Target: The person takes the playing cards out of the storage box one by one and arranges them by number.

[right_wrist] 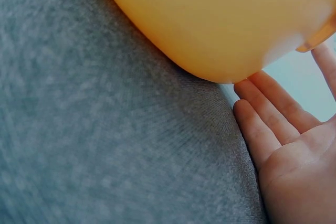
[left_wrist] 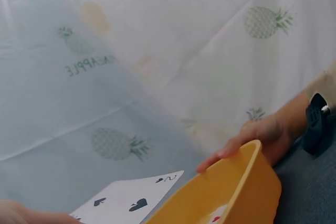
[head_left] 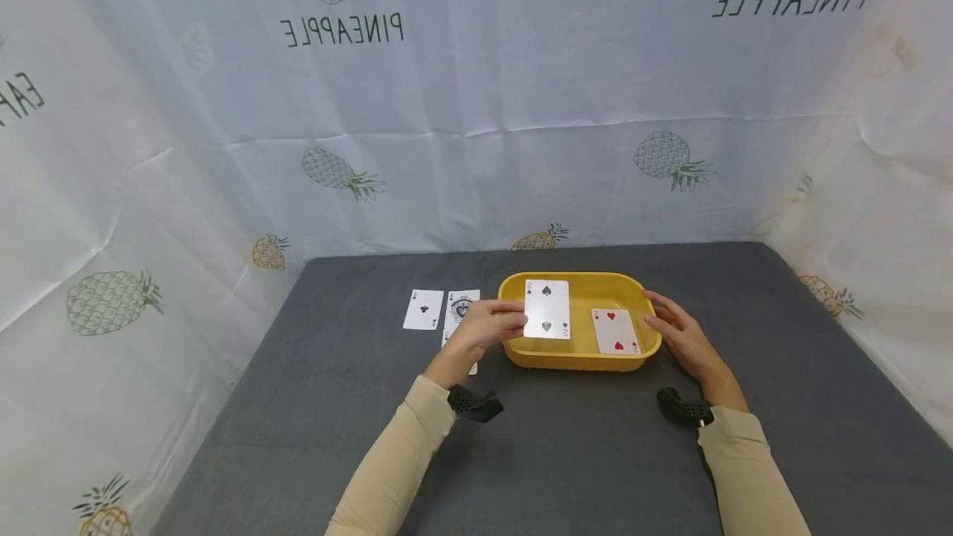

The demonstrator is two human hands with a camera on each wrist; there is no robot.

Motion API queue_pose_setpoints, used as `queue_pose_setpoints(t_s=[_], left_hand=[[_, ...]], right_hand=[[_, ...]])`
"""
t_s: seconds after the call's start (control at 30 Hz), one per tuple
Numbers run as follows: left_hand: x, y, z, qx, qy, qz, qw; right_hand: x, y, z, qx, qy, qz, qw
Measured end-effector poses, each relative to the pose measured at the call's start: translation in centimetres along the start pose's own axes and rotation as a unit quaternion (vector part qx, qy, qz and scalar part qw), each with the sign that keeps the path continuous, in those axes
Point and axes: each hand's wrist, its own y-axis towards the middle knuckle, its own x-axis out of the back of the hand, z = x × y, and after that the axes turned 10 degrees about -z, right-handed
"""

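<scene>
My left hand (head_left: pixel 487 327) pinches a two of spades (head_left: pixel 547 309) by its left edge, face up, over the left part of a yellow tray (head_left: pixel 573 362). In the left wrist view the same card (left_wrist: pixel 126 195) tilts beside the tray's rim. A two of hearts (head_left: pixel 615 332) lies face up in the tray's right half. With fingers extended, my right hand (head_left: pixel 688 343) touches the tray's right end; its thumb reaches the rim. The right wrist view shows the straight fingers (right_wrist: pixel 281 106) against the tray's outer side.
An ace of clubs (head_left: pixel 423 309) lies on the dark grey tabletop (head_left: pixel 320 404), left of the tray. Beside it, another ace (head_left: pixel 456 310) lies partly hidden by my left hand, with part of a further card below. A pineapple-print curtain (head_left: pixel 476 89) encloses the table.
</scene>
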Motion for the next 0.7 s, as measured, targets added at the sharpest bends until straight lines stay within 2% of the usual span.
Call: queue_pose_setpoints(t_s=[0.4, 0.7], left_hand=[[3.9, -0.4, 1.4, -0.026, 0.021, -0.044, 0.9985], [6.3, -0.4, 3.1, -0.012, 0.002, -0.073, 0.9973]], right_hand=[[0.0, 0.1, -0.1, 0.003, 0.002, 0.0, 1.0], [-0.1, 0.2, -0.3, -0.004, 0.001, -0.004, 1.0]])
